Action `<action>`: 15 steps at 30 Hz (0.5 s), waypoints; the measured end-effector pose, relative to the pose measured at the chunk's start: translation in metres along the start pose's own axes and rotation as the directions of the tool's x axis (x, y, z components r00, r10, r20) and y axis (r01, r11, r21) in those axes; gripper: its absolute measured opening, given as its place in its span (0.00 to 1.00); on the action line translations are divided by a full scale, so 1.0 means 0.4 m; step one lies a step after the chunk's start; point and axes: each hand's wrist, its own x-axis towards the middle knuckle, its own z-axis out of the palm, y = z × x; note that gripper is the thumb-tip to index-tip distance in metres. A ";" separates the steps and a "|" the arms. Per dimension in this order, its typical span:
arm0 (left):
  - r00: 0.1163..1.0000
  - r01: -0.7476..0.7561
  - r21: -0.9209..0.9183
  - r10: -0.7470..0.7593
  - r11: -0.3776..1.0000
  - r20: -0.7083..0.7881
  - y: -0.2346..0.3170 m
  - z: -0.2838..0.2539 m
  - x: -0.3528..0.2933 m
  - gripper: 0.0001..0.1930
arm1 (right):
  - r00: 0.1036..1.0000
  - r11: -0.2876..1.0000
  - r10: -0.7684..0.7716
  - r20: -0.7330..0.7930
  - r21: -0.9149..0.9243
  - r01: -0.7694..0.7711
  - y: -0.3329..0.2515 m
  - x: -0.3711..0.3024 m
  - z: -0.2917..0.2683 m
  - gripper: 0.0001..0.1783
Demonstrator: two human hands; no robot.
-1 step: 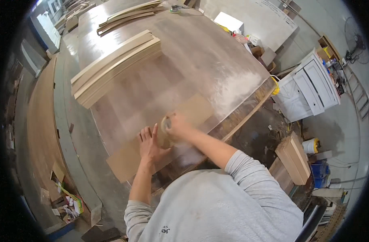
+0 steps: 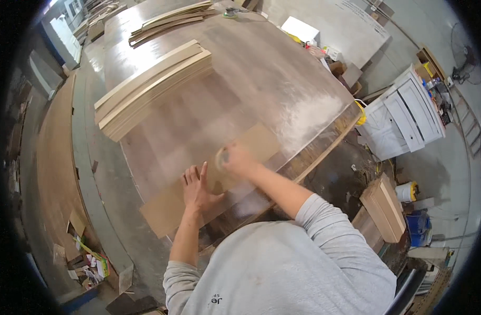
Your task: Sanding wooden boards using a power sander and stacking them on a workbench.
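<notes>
I am looking down over my own grey-sleeved arms at a large brown worktable point(image 2: 225, 94). My left hand point(image 2: 197, 190) lies flat, fingers spread, pressing on a long thin tan board point(image 2: 209, 181) that runs slantwise across the near edge of the table; it holds nothing, only bears down on the board. Just to the right of it, my right hand point(image 2: 239, 160) is closed around a small pale sanding block point(image 2: 220, 156), which is blurred, so I cannot tell its exact make; the block rests on the same board, close beside my left fingertips. Beyond both hands, farther up the table, sits a stack of long pale wood strips point(image 2: 151, 89), and past that a second, smaller pile of strips point(image 2: 172, 18). Well off to the right of my right hand, down on the floor, stands a white cabinet point(image 2: 403, 113), a white and yellow bucket point(image 2: 407, 191) whose contents I cannot see, and a blue crate point(image 2: 420, 227), its contents likewise unclear. A stack of short boards point(image 2: 383, 207) leans near the bucket. To the left of my left hand, on the floor, lie cardboard scraps point(image 2: 83, 252)
</notes>
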 end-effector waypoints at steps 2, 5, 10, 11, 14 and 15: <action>0.998 -0.038 0.035 0.040 0.999 -0.042 0.013 0.009 0.008 0.68 | 0.992 1.000 0.029 -0.121 0.002 -0.029 0.123 0.033 -0.042 0.31; 0.999 -0.034 0.015 0.034 0.999 0.005 0.024 -0.009 0.011 0.66 | 0.957 0.974 0.194 -0.214 -0.079 -0.215 0.240 0.046 -0.186 0.34; 0.998 0.032 0.059 -0.034 0.998 0.046 0.026 -0.017 -0.009 0.65 | 0.934 0.942 0.296 -0.201 -0.099 -0.320 0.366 0.005 -0.341 0.37; 0.998 0.031 0.060 -0.034 0.998 0.050 0.030 -0.021 -0.006 0.65 | 0.932 0.939 0.295 -0.210 -0.119 -0.323 0.438 0.002 -0.340 0.37; 0.994 0.047 0.050 -0.052 0.998 0.096 0.041 -0.029 0.005 0.66 | 0.916 0.932 0.324 -0.237 -0.083 -0.352 0.576 -0.015 -0.302 0.35; 0.992 0.072 0.051 -0.076 0.996 0.098 0.045 -0.030 0.007 0.66 | 0.886 0.916 0.383 -0.263 -0.019 -0.401 0.597 -0.023 -0.291 0.34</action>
